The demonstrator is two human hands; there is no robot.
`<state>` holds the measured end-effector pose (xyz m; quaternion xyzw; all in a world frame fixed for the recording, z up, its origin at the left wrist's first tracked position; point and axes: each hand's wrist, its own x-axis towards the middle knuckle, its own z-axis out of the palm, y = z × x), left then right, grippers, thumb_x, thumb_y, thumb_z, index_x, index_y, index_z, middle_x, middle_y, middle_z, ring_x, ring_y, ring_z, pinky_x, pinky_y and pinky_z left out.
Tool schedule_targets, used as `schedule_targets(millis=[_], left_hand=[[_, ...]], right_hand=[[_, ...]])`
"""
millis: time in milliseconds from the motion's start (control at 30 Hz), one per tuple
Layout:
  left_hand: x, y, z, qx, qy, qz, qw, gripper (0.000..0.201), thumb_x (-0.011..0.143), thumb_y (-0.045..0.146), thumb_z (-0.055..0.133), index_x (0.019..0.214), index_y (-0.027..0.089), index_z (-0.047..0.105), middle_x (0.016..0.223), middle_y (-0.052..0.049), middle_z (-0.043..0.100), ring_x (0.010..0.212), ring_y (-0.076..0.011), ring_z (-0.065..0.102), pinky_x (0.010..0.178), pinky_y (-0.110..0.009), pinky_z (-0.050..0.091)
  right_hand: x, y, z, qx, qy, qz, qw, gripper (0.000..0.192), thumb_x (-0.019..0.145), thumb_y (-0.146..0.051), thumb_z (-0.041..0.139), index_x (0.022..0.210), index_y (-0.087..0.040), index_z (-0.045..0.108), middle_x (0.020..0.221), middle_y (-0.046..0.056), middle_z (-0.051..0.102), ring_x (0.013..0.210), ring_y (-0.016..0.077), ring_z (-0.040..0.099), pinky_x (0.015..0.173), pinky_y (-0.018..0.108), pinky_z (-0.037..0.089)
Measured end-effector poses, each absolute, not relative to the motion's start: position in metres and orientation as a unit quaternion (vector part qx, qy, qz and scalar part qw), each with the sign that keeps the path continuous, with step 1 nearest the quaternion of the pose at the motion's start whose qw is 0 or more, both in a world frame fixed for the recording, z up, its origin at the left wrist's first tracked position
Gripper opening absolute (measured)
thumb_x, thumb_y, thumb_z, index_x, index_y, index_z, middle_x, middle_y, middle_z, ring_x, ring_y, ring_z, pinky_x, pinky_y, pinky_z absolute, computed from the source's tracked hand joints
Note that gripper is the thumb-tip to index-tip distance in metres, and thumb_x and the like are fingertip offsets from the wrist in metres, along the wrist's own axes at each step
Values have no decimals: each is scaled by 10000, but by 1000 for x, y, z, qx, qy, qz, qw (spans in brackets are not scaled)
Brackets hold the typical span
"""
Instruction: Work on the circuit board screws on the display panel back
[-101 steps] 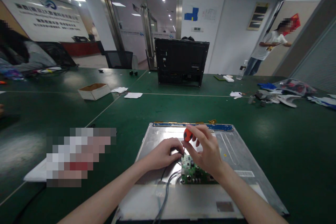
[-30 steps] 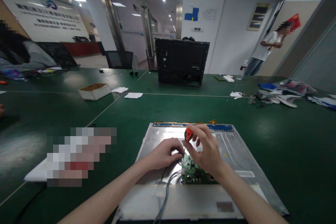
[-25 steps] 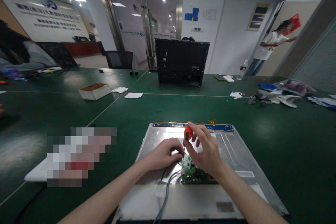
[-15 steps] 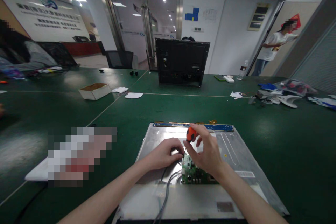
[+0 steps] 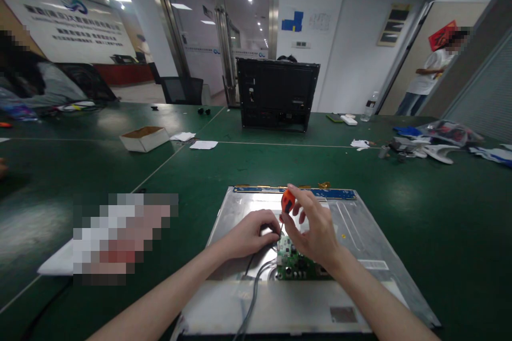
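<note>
A flat metal display panel [image 5: 304,306] lies in front of me, with a green circuit board [image 5: 298,266] on its back. My right hand [image 5: 316,229] grips the orange and black handle of a screwdriver [image 5: 287,201]. The tool's shaft points down to the board's upper left corner. My left hand [image 5: 258,232] is closed beside that corner, thumb and fingertips together near the screwdriver's tip; what they pinch, if anything, is hidden. Grey cables [image 5: 255,295] run from the board's left side toward the panel's near edge. A blue strip board [image 5: 296,192] lines the panel's far edge.
A black monitor casing [image 5: 278,95] stands farther back on the green table [image 5: 248,165]. An open box [image 5: 144,139] and papers [image 5: 204,145] lie at left, bags and parts [image 5: 424,144] at right. One person [image 5: 430,74] stands in the doorway; another [image 5: 60,82] sits at far left.
The screwdriver's handle has turned and tilted slightly left in my right hand, whose fingers shifted with it. My left hand stays put. The person in the doorway has moved right.
</note>
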<state>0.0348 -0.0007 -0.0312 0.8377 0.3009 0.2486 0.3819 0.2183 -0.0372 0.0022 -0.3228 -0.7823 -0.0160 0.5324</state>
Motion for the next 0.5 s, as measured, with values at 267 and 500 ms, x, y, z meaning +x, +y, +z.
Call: schedule_targets(millis=[267, 500], left_hand=[[34, 0, -33, 835, 311, 248, 381, 62, 804, 159, 612, 864, 164, 630, 870, -29, 649, 816, -183, 585, 767, -300, 470], [34, -1, -33, 836, 303, 252, 381, 63, 798, 131, 597, 845, 164, 625, 841, -22, 642, 787, -174, 585, 738, -287, 470]], right_hand=[[219, -35, -2, -314, -775, -13, 548, 566, 850, -139, 599, 1352, -254, 363, 945, 44, 590, 684, 143, 566, 486, 240, 471], [219, -36, 1, -331, -772, -23, 542, 514, 869, -139, 576, 1340, -274, 424, 961, 49, 555, 706, 145, 569, 498, 244, 483]])
